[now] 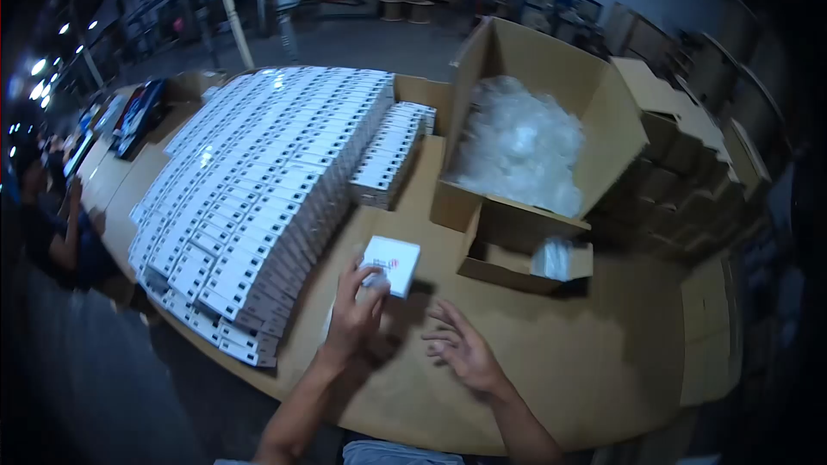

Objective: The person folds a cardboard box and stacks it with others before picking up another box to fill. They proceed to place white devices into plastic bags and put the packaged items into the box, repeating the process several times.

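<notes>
Table (603, 362) holding white-bx stack (258, 164) L, big carton (551, 56) far R.
Sm. carton (524, 228) sitting nr it; R hand (463, 353) hovering, fingers loosely spread; L hand (356, 314) pinching single white bx (405, 260) by near-left edge, over mid-table.

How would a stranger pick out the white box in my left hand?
Find the big stack of white boxes on the brown table. Just right of it, your left hand holds one white box. Unlike the stacked ones, its broad face shows, with a red mark.
</notes>
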A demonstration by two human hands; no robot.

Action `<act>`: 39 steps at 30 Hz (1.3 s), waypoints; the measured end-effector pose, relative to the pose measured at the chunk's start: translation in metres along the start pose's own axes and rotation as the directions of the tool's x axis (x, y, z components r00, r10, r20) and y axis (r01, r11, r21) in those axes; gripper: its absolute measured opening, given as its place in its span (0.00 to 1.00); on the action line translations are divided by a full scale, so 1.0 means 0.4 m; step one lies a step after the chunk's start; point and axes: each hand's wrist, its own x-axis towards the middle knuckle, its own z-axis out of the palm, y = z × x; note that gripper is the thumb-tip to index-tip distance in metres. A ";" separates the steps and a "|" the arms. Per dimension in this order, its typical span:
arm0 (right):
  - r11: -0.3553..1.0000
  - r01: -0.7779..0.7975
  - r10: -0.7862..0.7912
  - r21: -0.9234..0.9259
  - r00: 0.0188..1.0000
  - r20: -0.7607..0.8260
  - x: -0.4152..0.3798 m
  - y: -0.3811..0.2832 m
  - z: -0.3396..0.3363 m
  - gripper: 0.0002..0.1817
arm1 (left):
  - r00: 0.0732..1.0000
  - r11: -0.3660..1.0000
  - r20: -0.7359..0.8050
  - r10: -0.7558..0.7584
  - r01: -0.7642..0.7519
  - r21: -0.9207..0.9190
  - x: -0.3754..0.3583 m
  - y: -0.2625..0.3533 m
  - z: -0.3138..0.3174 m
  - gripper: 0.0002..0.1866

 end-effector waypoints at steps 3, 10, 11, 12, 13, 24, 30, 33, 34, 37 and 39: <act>0.977 0.139 -0.147 0.162 0.989 0.034 0.040 0.033 -0.007 0.36 | 0.986 0.980 0.137 0.093 -0.067 -0.185 -0.035 0.110 0.001 0.17; 0.917 0.173 -0.288 -0.359 0.910 -0.298 -0.052 0.056 -0.192 0.11 | 0.867 0.908 0.488 0.101 0.119 -0.401 0.205 0.184 0.034 0.16; 0.904 0.125 -0.273 -0.408 0.904 -0.329 -0.081 0.049 -0.224 0.10 | 0.892 0.942 0.440 0.109 0.050 -0.333 0.268 0.182 0.058 0.14; 0.943 0.133 -0.248 -0.304 0.891 -0.381 -0.108 0.032 -0.235 0.10 | 0.912 0.966 0.392 0.123 -0.019 -0.260 0.332 0.180 0.088 0.12; 0.970 0.145 -0.218 -0.197 0.878 -0.427 -0.131 0.021 -0.251 0.10 | 0.913 0.976 0.372 0.166 -0.098 -0.196 0.395 0.174 0.119 0.10; 0.939 0.055 -0.213 -0.339 0.867 -0.450 -0.192 0.023 -0.355 0.07 | 0.586 0.702 0.770 0.251 -0.658 0.272 0.726 -0.024 0.438 0.05; 0.906 0.214 -0.356 -0.366 0.852 -0.384 -0.110 -0.002 -0.333 0.06 | 0.777 0.923 0.565 0.276 -0.378 0.069 0.758 -0.022 0.387 0.08; 0.864 0.230 -0.408 -0.447 0.840 -0.357 -0.075 -0.070 -0.300 0.07 | 0.851 0.966 0.476 0.222 -0.260 0.013 0.781 0.005 0.370 0.08; 0.847 0.240 -0.430 -0.474 0.834 -0.346 -0.064 -0.098 -0.294 0.08 | 0.883 0.968 0.402 0.241 -0.251 -0.031 0.785 0.009 0.368 0.08; 0.698 0.331 -0.642 -0.635 0.683 -0.349 -0.004 -0.170 -0.288 0.11 | 0.953 0.989 0.284 0.101 -0.065 -0.134 0.796 0.044 0.344 0.08; 0.624 0.328 -0.704 -0.709 0.630 -0.328 0.039 -0.224 -0.295 0.12 | 0.954 0.939 0.291 -0.077 0.167 -0.299 0.778 0.056 0.329 0.09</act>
